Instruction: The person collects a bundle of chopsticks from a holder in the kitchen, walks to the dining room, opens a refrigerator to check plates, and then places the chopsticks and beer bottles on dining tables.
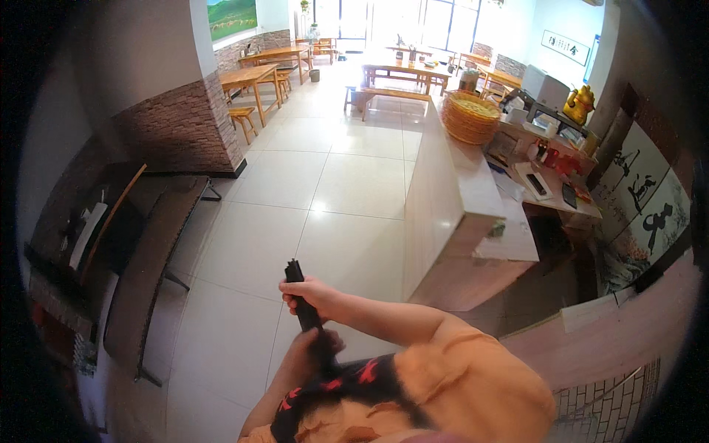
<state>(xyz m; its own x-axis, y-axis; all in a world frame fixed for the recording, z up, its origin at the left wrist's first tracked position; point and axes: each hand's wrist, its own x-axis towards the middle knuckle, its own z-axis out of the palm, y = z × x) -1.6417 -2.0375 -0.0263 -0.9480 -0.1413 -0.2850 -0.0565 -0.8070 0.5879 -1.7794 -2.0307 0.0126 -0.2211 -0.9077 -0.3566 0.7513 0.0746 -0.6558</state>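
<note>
Both my hands are closed around a bundle of dark sticks (307,317), which looks like black chopsticks and is held in front of my body. My right hand (313,296) grips it near the upper end, with the tips sticking out past the fingers. Lower down, my left hand (321,346) wraps around it close to the dark apron (354,376) with red figures. The bundle's lower end is blurred and partly hidden by the left hand. Orange sleeves cover my upper arms.
A pale counter (437,221) stands to the right, bearing stacked wicker baskets (471,117) and a golden cat figure (580,104). On the left is a long dark bench (158,260). Wooden tables (249,75) and benches stand farther off on the tiled floor (354,180), beyond a brick-clad pillar (183,127).
</note>
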